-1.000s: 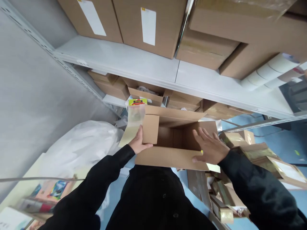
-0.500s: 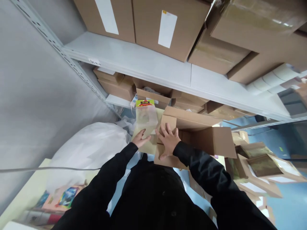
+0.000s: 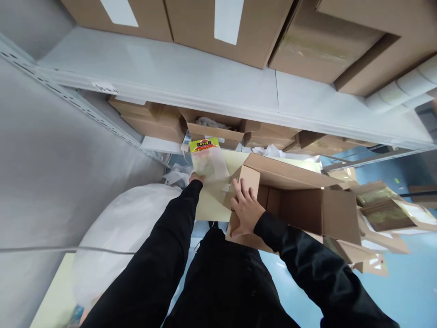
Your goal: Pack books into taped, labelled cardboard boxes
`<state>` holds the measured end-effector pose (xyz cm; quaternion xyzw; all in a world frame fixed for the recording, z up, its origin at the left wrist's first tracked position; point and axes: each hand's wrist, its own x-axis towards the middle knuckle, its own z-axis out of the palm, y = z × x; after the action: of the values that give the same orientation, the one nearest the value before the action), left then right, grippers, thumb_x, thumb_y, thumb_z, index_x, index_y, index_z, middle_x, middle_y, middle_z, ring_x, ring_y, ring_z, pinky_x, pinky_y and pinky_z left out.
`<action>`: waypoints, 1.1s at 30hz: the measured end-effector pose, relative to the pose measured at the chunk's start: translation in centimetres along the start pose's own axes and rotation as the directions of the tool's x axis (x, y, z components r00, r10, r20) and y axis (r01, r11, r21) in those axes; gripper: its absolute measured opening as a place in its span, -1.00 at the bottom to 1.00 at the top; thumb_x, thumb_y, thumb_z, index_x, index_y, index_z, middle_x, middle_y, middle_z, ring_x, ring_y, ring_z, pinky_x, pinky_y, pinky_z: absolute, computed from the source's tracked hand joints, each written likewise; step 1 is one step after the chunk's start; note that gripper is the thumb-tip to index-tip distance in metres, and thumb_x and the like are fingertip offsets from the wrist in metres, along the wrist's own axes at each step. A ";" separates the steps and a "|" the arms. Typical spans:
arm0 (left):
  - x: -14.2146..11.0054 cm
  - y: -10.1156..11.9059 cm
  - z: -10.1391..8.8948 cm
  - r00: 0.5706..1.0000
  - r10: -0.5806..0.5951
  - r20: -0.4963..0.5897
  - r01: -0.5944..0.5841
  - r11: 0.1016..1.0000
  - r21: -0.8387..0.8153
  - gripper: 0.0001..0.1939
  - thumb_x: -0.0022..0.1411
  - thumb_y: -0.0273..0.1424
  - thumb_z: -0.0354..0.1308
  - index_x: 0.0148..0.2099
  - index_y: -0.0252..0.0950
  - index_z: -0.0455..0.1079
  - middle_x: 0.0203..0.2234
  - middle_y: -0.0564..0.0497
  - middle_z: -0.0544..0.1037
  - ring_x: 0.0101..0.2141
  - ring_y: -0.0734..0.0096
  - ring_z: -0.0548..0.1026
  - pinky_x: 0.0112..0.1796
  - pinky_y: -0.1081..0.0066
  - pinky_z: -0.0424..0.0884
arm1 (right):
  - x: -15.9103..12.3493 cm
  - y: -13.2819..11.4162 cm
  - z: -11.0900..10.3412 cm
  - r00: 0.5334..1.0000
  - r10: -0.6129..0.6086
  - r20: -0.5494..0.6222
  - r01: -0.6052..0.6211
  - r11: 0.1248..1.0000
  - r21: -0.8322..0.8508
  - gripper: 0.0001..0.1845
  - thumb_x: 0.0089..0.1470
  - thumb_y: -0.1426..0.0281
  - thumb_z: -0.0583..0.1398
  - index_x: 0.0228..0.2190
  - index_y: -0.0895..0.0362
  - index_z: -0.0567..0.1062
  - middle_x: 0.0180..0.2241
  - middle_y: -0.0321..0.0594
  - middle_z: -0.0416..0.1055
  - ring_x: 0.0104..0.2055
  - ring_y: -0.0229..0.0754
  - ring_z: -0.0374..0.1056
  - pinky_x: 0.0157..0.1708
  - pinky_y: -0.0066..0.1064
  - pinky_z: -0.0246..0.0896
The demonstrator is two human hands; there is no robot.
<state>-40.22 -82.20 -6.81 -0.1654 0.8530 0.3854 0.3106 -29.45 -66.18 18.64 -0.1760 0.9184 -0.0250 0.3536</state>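
Note:
My right hand (image 3: 246, 210) lies with fingers spread on the left end flap of an open cardboard box (image 3: 339, 214). The box rests on a pale yellow table, its flaps folded outward and its brown inside showing. My left hand (image 3: 197, 178) is at the lower left edge of a packet (image 3: 213, 164) with a frosted, see-through body and a bright green, yellow and red printed top. The fingers of this hand are mostly hidden by the sleeve and the packet, so their grip does not show.
Above the pale yellow table (image 3: 213, 207) runs a white metal shelf (image 3: 164, 68) carrying large cartons (image 3: 232, 27). More open boxes (image 3: 215, 130) stand on the level below. A big white plastic bag (image 3: 126, 223) bulges at left, crossed by a grey cable (image 3: 102, 250). Cartons (image 3: 392, 214) crowd the right.
My left hand has moved forward to the packet's lower left edge. The box has shifted right, away from the packet, with my right hand still on its flap. The view has moved slightly.

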 end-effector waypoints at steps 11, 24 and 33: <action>-1.8 1.5 -1.5 0.963 -0.076 -0.260 0.055 0.995 -0.088 -0.57 0.12 -0.53 -0.02 0.08 -0.40 0.14 -0.15 -0.23 0.47 -0.05 0.20 0.44 -0.04 0.23 0.30 | 0.1 3.1 -0.2 0.971 -0.237 0.012 0.237 0.971 -0.009 0.03 -0.59 0.04 0.44 -0.05 0.27 0.37 0.32 0.14 -0.53 0.30 0.42 -0.61 0.19 0.24 -0.41; -16.0 1.1 -17.6 0.479 0.014 -0.878 -0.591 0.744 -0.310 -0.67 -0.17 -0.42 0.20 -0.32 -0.24 0.14 -0.47 0.14 0.36 -0.45 0.48 0.37 -0.28 0.33 0.39 | 1.5 5.4 -0.8 0.923 -0.384 -0.018 0.380 0.906 0.187 0.37 -0.51 -0.02 0.40 0.25 0.20 -0.03 0.30 0.22 -0.56 0.33 0.25 -0.61 0.21 0.14 -0.56; -24.6 12.2 -19.3 0.224 0.410 -0.884 -0.790 0.608 0.081 -0.72 -0.11 -0.41 0.22 -0.29 -0.29 0.25 -0.48 0.14 0.36 -0.48 0.55 0.33 -0.40 0.47 0.32 | -5.2 8.5 -5.1 0.912 -0.103 -0.396 0.397 0.458 0.796 -0.17 -0.11 0.01 0.26 0.11 0.16 0.26 0.09 0.10 0.29 0.10 0.02 0.28 0.11 -0.03 0.13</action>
<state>-35.83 -87.93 25.96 -0.0337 0.7843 0.5040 -0.3601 -31.87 -56.80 24.37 -0.1045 0.7857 -0.5577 0.2464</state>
